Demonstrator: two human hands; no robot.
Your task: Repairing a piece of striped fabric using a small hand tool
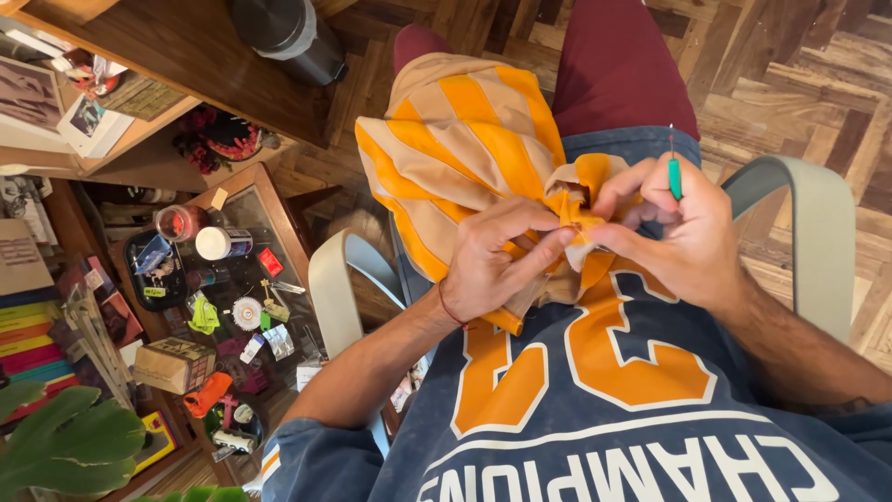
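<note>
Cloth (465,139) on lap; my left hand (492,260) pinches its bunched edge, right hand (683,232) beside grips green-handled tool (675,177); progress unclear.

- Top: dk navy sweatshirt (595,437), loose fit, long sleeves pushed up above elbows.
- Chest print: lg orange block numerals w/ white outline; below, thin white line and white block lettering. Orange/white stripe on sleeve cuff, lower left of view.
- Trousers (618,65): maroon/burgundy, plain.
- Left wrist: thin red cord band (450,305).
- Right wrist: band partly visible at frame edge, type cannot be told.
- Forearms bare; no gloves.
</note>
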